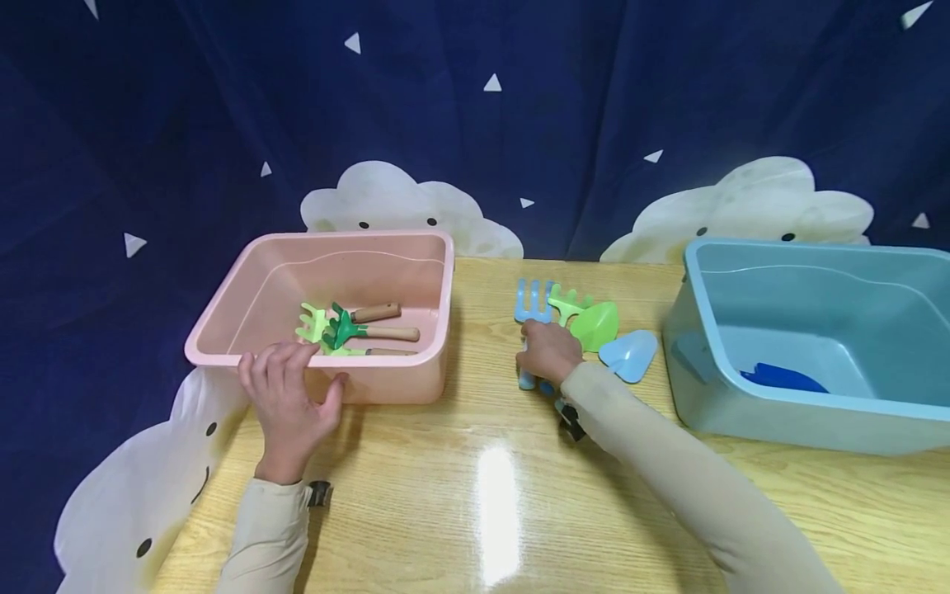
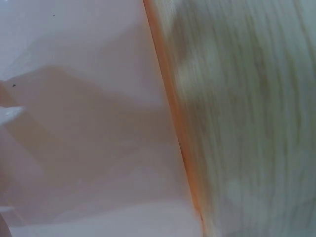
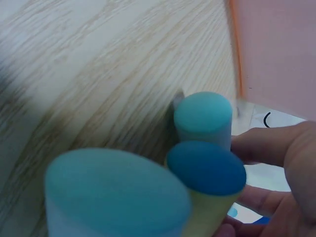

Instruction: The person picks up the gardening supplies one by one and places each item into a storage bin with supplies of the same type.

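Note:
My left hand (image 1: 289, 404) grips the near rim of a pink bin (image 1: 389, 379), fingers over the edge and thumb outside. Inside lie several small toy garden rakes, among them a dark green rake (image 1: 344, 328) with a wooden handle. My right hand (image 1: 551, 351) holds a light blue toy rake (image 1: 533, 309) by its handle, tines toward the back. In the right wrist view, thumb and fingers close round a teal-ended handle (image 3: 203, 116), beside a blue-ended handle (image 3: 206, 168). A green rake (image 1: 567, 304), a green shovel (image 1: 597, 326) and a light blue shovel (image 1: 631, 355) lie beside this hand.
A blue bin (image 1: 816, 425) stands on the right of the wooden table (image 1: 416, 495), with a dark blue tool (image 1: 787, 378) inside. Behind the table hangs a navy curtain (image 1: 564, 124) with white clouds. The left wrist view shows mostly the pink bin's wall.

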`<state>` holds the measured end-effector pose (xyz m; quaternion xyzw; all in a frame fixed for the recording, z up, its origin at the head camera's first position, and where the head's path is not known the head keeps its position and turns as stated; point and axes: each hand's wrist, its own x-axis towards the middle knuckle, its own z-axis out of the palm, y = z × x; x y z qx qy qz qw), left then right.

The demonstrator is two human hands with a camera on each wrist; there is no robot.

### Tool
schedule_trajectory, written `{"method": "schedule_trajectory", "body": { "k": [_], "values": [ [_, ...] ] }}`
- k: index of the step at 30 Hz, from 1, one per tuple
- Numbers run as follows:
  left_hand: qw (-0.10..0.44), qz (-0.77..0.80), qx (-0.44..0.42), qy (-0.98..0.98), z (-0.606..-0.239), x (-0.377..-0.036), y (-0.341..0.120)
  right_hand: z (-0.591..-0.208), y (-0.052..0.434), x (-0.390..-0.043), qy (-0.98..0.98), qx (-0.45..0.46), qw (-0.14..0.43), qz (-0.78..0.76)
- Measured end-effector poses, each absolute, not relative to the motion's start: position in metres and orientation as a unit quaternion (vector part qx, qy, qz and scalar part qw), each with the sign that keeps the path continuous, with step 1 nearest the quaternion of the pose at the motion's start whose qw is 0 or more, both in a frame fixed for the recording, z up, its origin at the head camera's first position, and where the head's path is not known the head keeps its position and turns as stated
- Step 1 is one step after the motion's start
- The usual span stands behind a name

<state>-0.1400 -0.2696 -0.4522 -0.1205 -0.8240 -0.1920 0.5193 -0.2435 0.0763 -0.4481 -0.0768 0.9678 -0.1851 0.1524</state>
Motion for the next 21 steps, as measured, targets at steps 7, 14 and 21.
{"method": "schedule_trajectory", "body": {
  "k": [7, 14, 21],
  "values": [
    [0.522, -0.188, -0.121, -0.823, -0.453, -0.141, -0.269, -0.444, 0.079, -0.246, 0.960, -0.048, 0.161, -0.224],
    [0.521, -0.186, -0.121, -0.824, -0.453, -0.140, -0.269, -0.437, 0.086, -0.249, 0.945, -0.037, 0.166, -0.279],
    [0.522, -0.185, -0.120, -0.824, -0.452, -0.140, -0.270, -0.435, 0.082, -0.245, 0.956, -0.064, 0.184, -0.220]
  ]
}}
